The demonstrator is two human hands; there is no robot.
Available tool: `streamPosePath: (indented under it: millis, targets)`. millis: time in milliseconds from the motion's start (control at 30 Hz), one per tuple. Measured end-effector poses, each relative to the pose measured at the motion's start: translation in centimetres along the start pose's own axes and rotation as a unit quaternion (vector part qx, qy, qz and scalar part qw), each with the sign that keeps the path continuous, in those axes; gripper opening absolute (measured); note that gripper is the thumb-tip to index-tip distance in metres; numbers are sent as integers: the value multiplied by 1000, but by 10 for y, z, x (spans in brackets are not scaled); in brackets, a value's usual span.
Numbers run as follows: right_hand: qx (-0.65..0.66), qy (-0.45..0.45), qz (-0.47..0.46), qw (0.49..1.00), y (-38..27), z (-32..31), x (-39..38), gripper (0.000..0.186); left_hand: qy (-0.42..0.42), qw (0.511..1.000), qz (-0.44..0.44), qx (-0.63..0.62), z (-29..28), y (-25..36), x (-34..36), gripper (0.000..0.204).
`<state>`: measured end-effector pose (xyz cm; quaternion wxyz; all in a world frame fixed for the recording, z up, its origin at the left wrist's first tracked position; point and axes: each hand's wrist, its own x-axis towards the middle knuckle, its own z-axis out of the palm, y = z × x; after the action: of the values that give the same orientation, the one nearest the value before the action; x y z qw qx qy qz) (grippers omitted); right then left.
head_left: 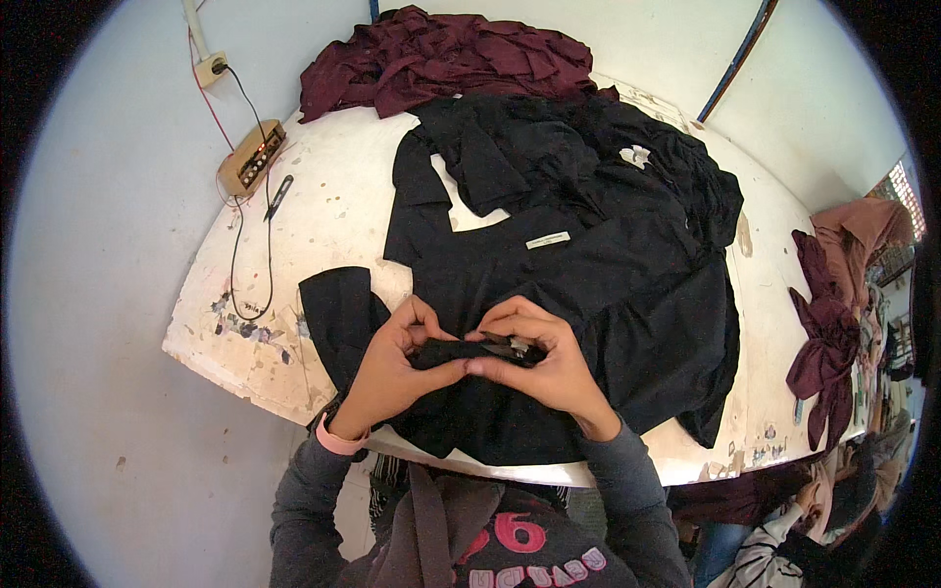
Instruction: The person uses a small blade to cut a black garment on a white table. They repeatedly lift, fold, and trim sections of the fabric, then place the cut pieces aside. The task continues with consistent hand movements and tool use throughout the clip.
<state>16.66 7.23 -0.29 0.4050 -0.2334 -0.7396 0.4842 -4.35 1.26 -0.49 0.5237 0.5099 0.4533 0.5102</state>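
Note:
A large black garment (559,265) with a small white label (548,240) lies spread on the pale worktable (225,323). At the table's front, my left hand (407,363) grips a folded edge of the black cloth between thumb and bent fingers. My right hand (534,363) pinches the same edge, its thumb beside the left thumb. A small silvery metal piece, perhaps a cutting tool, shows among my right fingers (520,345); its shape is partly hidden. Another flap of black cloth (333,304) lies to the left of my hands.
Maroon cloth (441,59) is heaped at the back, more (823,363) at the right edge. A beige electrical box (250,157) with cables and a dark slim tool (279,196) lie at the left. A co-worker's striped sleeve (774,544) shows at lower right. Walls border the table.

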Motion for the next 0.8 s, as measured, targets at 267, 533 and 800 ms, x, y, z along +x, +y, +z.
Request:
streamPosePath:
  millis: [267, 533, 800]
  targets:
    - [-54, 85, 11, 995, -12, -3, 29, 13, -123, 972, 149, 136, -7, 6, 0, 34]
    - [-281, 7, 138, 950, -51, -14, 15, 32, -1, 965, 126, 231, -6, 25, -8, 54]
    - [-215, -35, 155, 964, -44, -4, 16, 33, -35, 958, 156, 239, -2, 19, -8, 60]
